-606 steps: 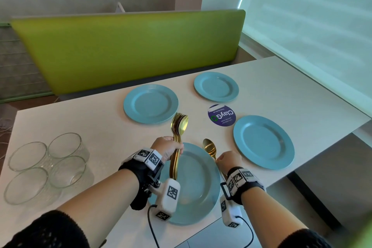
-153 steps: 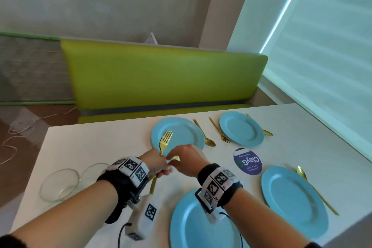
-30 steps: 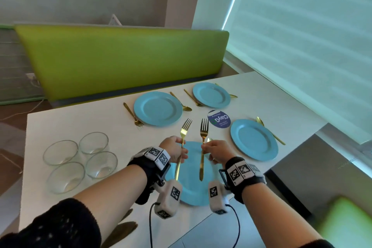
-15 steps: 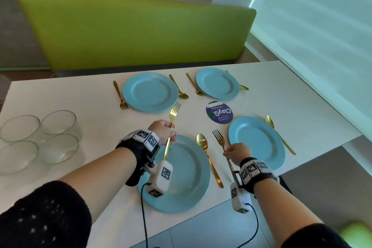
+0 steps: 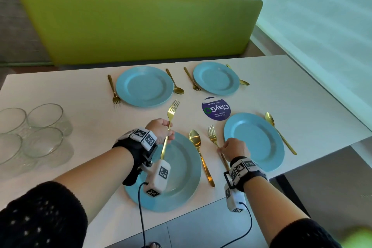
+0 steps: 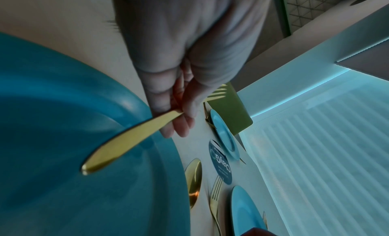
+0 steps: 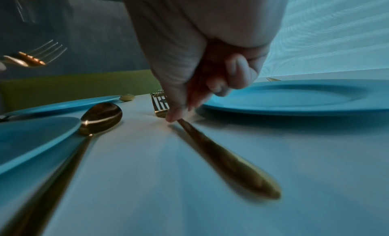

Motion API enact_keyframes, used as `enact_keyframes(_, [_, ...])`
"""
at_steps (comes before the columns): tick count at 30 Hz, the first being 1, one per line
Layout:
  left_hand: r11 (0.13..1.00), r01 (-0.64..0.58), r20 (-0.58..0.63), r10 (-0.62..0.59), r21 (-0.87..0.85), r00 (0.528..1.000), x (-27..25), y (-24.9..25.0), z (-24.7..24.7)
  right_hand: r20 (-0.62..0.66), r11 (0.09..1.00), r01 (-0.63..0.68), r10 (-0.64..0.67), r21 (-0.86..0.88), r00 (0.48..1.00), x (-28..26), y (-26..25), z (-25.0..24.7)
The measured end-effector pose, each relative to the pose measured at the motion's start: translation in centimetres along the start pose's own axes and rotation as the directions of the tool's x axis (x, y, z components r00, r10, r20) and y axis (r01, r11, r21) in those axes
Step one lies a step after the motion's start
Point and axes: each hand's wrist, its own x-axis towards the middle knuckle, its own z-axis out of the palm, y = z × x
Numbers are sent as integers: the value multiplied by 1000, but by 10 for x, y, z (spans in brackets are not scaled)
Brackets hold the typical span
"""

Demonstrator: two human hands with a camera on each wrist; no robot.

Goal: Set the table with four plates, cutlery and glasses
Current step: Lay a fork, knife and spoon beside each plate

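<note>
Four blue plates lie on the white table (image 5: 302, 90), two far and two near. My left hand (image 5: 168, 133) grips a gold fork (image 5: 172, 115) by its handle (image 6: 126, 139), tines raised, above the near plate (image 5: 181, 183). A gold spoon (image 5: 198, 147) lies right of that plate. My right hand (image 5: 220, 149) pinches the neck of a second fork (image 7: 221, 156), which lies flat on the table just left of the near right plate (image 5: 254, 141). Another spoon (image 5: 279, 131) lies right of that plate. Both far plates have a fork and a spoon beside them.
Several clear glasses (image 5: 40, 133) stand grouped at the table's left side. A round purple sticker (image 5: 216, 109) sits between the plates. A green bench back (image 5: 141, 22) runs behind the table, and a blind-covered window (image 5: 322, 16) is on the right.
Within the last second my right hand brought its fork down from above the near plate onto the table left of the right plate. My left hand still holds its fork up.
</note>
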Motion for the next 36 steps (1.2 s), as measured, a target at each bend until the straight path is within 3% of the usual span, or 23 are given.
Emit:
enact_keyframes(8, [1000, 10, 11, -10, 22, 1000, -2, -6, 10, -96, 999, -17, 15, -26, 995, 3, 15, -2])
enact_keyframes(23, [1000, 23, -14, -23, 19, 1000, -11, -14, 15, -108, 999, 35, -37, -18, 993, -3, 19, -7])
enact_keyframes(27, [998, 36, -16, -37, -47, 999, -16, -16, 16, -103, 990, 75, -63, 123, 993, -11, 6, -15])
enact_keyframes(30, [994, 50, -9, -51, -96, 999, -25, -15, 16, -34, 935, 187, -186, 301, 982, -24, -18, -21])
enact_keyframes(36, [991, 94, 60, -89, -99, 994, -40, -18, 5, 185, 785, 286, -448, 549, 875, -73, -79, -1])
